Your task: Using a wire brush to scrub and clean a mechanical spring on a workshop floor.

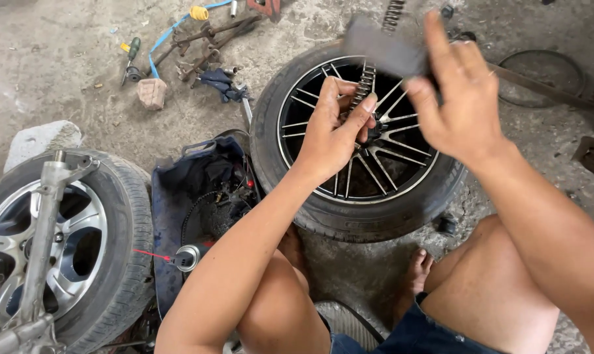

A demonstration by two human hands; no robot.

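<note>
My left hand (333, 128) is closed around a small dark threaded part, held up over a black multi-spoke wheel with its tyre (297, 203) lying flat on the ground. My right hand (457, 98) grips a flat grey block (382, 49), blurred as if moving, just to the right of the part. Both hands hover above the wheel's hub. My bare knees and a foot (418, 269) show below.
A second wheel (116, 216) lies at the left with a metal steering rack (44, 223) across it. A blue tool bag (179, 190) with a spray can (186, 257) sits between the wheels. Wrenches, a screwdriver (131, 56) and a stone (152, 93) lie on the concrete behind.
</note>
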